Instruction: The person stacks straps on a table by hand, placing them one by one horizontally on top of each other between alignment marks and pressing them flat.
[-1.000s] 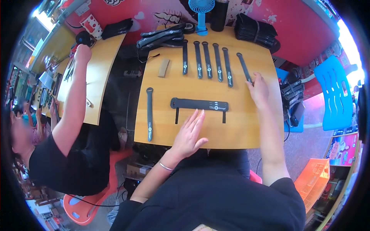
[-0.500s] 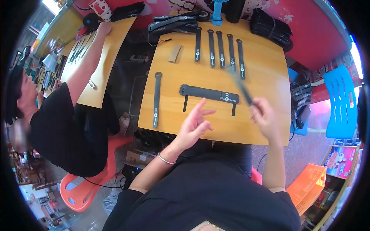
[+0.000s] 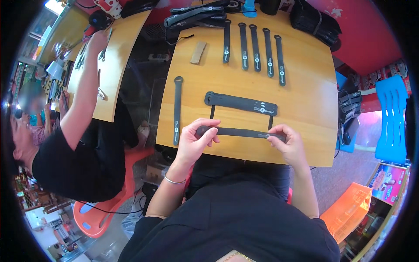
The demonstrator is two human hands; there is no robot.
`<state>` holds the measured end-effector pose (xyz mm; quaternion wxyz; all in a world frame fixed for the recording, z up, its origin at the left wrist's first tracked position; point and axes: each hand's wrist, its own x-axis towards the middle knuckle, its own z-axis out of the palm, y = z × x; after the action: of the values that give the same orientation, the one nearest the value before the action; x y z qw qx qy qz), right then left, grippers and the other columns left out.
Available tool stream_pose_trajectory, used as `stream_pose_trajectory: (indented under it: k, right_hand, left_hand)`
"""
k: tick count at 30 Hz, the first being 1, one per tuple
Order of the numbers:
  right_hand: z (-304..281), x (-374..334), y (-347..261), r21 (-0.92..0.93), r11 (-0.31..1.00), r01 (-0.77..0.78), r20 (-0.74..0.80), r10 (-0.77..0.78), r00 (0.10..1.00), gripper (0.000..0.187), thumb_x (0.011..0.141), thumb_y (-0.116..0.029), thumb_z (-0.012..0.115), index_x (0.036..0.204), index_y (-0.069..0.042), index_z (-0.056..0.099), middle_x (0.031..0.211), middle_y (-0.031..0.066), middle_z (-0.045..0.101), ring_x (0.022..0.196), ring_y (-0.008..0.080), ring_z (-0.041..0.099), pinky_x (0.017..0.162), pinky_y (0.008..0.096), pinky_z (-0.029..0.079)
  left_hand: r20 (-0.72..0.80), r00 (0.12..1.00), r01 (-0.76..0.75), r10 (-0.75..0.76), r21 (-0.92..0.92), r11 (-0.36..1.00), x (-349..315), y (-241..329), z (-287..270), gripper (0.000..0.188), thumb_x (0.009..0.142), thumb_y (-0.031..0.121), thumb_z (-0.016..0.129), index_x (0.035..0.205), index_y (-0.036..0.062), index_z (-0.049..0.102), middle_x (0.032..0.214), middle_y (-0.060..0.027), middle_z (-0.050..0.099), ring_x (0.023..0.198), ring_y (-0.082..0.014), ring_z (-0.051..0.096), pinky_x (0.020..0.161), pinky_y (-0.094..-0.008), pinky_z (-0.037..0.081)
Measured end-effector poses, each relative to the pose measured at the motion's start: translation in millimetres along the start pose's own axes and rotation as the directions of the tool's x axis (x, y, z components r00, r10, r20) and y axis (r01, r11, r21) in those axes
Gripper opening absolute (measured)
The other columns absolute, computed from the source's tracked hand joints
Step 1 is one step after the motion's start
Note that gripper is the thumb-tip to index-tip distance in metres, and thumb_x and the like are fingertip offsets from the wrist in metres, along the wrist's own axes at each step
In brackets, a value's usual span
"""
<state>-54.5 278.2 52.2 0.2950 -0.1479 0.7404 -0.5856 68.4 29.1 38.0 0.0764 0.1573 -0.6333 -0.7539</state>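
Note:
A dark strap (image 3: 242,132) is stretched level between my hands, near the table's front edge. My left hand (image 3: 195,136) pinches its looped end, and my right hand (image 3: 284,142) grips the other end by the printed mark. Just beyond it lies a stack of dark straps (image 3: 238,103) with eyelets at the left, over two thin black bands (image 3: 212,112) that stick out toward me. A single strap (image 3: 177,111) lies lengthwise at the table's left. Farther back, several straps (image 3: 256,49) lie side by side, eyelets pointing away.
Dark strap bundles (image 3: 198,16) are piled at the table's back left, with a small brown card (image 3: 198,53) nearer. A tied black bundle (image 3: 315,22) sits at the back right. To the left a person in black (image 3: 83,139) works at another table. A blue chair (image 3: 390,120) stands right.
My right hand has brought the strap toward me and down, and my left hand has closed on its looped end. The neighbour's arm has shifted left.

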Motion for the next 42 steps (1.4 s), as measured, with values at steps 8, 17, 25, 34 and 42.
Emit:
stream_pose_trajectory:
  k: [8,17,25,34,42]
  right_hand:
    - [-5,13,18,0.126,0.986,0.110,-0.074,-0.101,0.992,0.015,0.089,0.001,0.061,0.102,0.001,0.067,0.097,0.0050,0.058,0.078,0.0114,0.065,0.070,0.0228,0.051]
    - [-10,24,30,0.180,0.984,-0.010,-0.173,0.042,0.984,0.017,0.090,-0.002,0.062,0.106,0.000,0.065,0.084,0.0047,0.066,0.074,0.0085,0.063,0.066,0.0208,0.050]
    - [-6,34,31,0.083,0.988,0.129,-0.280,-0.101,0.955,0.014,0.090,-0.002,0.062,0.103,0.001,0.067,0.089,0.0012,0.057,0.073,0.0066,0.059,0.064,0.0198,0.047]
    - [-11,36,40,0.034,0.993,0.117,-0.335,-0.099,0.937,0.013,0.090,-0.003,0.062,0.102,0.000,0.066,0.086,0.0002,0.056,0.067,0.0051,0.054,0.060,0.0181,0.043]
    - [-11,36,41,0.024,0.991,0.135,-0.335,-0.119,0.935,0.012,0.090,-0.001,0.062,0.101,0.000,0.065,0.085,-0.0006,0.055,0.066,0.0043,0.052,0.058,0.0184,0.042]
  left_hand:
    - [0.019,0.988,0.155,-0.155,-0.006,0.988,14,8,-10,0.019,0.089,-0.001,0.060,0.108,-0.0052,0.060,0.083,-0.0070,0.067,0.074,-0.0139,0.069,0.060,-0.0198,0.052]
    - [-0.139,0.990,0.034,0.008,0.294,0.955,34,1,-15,0.020,0.085,-0.004,0.065,0.105,-0.0029,0.064,0.075,-0.0019,0.062,0.066,-0.0079,0.064,0.057,-0.0177,0.049]
    - [-0.229,0.973,0.032,-0.021,0.044,0.999,45,2,-12,0.021,0.086,-0.004,0.062,0.108,-0.0026,0.062,0.080,-0.0028,0.064,0.068,-0.0079,0.064,0.059,-0.0180,0.048]
    - [-0.240,0.970,-0.009,0.045,0.151,0.989,56,-13,-18,0.008,0.089,0.001,0.063,0.097,-0.0022,0.063,0.080,-0.0028,0.066,0.069,-0.0071,0.063,0.058,-0.0188,0.046]
    - [-0.246,0.969,-0.002,0.029,0.113,0.994,59,-11,-15,0.013,0.090,-0.001,0.060,0.103,-0.0012,0.061,0.087,-0.0019,0.064,0.071,-0.0060,0.061,0.058,-0.0177,0.045]
